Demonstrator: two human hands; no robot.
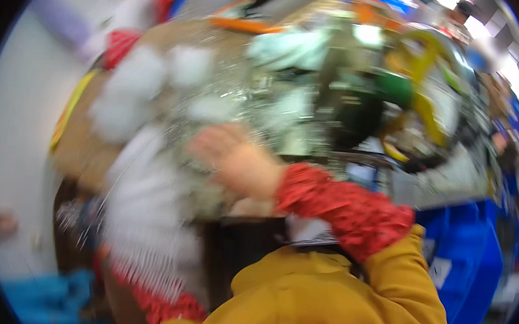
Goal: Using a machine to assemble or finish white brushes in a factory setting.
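Motion blurs everything. My right hand (pixel 238 163), below a red patterned sleeve cover, reaches leftward over a pile of clear, glinting pieces (pixel 215 107); its fingers are smeared, and I cannot make out any grip. A long white translucent bundle with a fringed lower end (pixel 152 214) hangs over the near left table edge. My left forearm, in a red sleeve cover (pixel 169 304), goes up behind that bundle, which hides most of my left hand. White puffy bundles (pixel 128 91) lie beyond it. A skin-coloured patch shows under my right wrist, too blurred to identify.
The brown tabletop (pixel 83 154) has a yellow strip on its left edge. Dark bottle-like shapes (pixel 354 114), a yellow curved band (pixel 427 84) and pale cloth-like items (pixel 293 46) crowd its far right. A blue bin (pixel 465 263) stands at my right. Blue material (pixel 47 297) lies low left.
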